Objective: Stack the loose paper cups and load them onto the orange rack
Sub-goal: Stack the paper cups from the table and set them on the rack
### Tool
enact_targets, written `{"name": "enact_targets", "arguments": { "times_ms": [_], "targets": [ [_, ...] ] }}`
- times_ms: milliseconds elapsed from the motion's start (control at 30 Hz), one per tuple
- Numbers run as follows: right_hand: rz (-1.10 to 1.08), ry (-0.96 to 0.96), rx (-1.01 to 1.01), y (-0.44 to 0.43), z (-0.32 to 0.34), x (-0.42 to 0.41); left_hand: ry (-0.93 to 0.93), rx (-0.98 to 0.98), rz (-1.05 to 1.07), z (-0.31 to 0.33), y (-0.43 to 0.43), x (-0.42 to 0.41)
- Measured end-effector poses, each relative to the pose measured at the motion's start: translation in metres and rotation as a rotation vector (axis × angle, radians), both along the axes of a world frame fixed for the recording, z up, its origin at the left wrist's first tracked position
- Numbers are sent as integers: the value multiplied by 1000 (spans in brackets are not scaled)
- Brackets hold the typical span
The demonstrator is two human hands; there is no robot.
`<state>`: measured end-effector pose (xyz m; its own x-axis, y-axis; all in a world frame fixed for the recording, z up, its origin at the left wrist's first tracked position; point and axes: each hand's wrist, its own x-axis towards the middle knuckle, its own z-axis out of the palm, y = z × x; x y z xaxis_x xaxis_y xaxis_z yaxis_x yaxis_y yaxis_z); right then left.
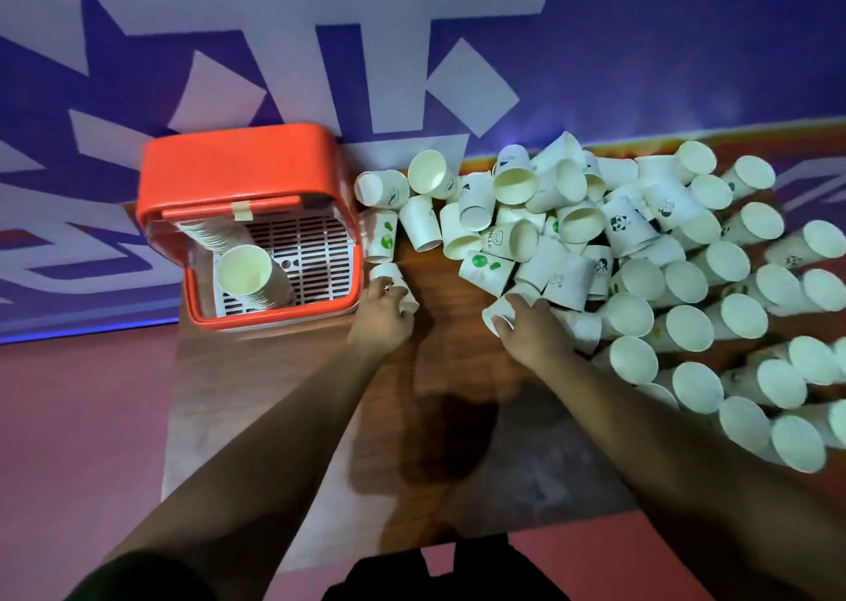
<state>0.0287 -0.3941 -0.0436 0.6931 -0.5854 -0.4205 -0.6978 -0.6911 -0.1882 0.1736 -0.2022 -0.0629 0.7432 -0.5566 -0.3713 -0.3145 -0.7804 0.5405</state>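
Observation:
An orange rack [238,174] with a white slatted floor stands at the table's far left. Inside it lie two stacks of paper cups [249,275], tilted with their mouths toward me. A large heap of loose white paper cups [595,243] covers the right half of the table. My left hand [382,316] is closed around a paper cup [389,275] lying just right of the rack. My right hand [533,330] grips another paper cup [499,314] at the near left edge of the heap, thumb over its rim.
The brown wooden table [439,394] has bare surface between my arms and toward its near edge. Several loose cups [412,202] lie between the rack and the heap. A purple and white patterned wall rises behind.

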Motion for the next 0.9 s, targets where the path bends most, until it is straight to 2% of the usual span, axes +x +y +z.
{"name": "enact_targets", "arguments": {
  "times_ms": [100,167,233,300,367,533,633,733,833,900],
  "targets": [
    [29,16,45,-1,-5,-8,31,-19,-70,-3,9,-10],
    [59,10,150,-2,-7,-14,8,7,-171,-4,17,-16],
    [103,32,328,-1,-6,-19,-88,73,-265,-6,22,-20],
    [214,85,376,3,-7,-21,-202,134,-305,-7,24,-25],
    [318,99,249,10,-9,-21,-279,141,-311,-8,26,-31],
    [559,-12,-199,25,-11,-26,-256,178,-358,-16,39,-41],
    [647,-39,-150,28,-14,-27,-234,172,-318,-18,49,-48],
    [457,-18,68,32,-13,-28,-188,79,-167,-16,65,-54],
    [182,-115,276,38,-5,-27,-121,-69,36,-14,82,-56],
    [82,-149,384,44,6,-20,-76,-181,171,-7,96,-56]
  ]
}}
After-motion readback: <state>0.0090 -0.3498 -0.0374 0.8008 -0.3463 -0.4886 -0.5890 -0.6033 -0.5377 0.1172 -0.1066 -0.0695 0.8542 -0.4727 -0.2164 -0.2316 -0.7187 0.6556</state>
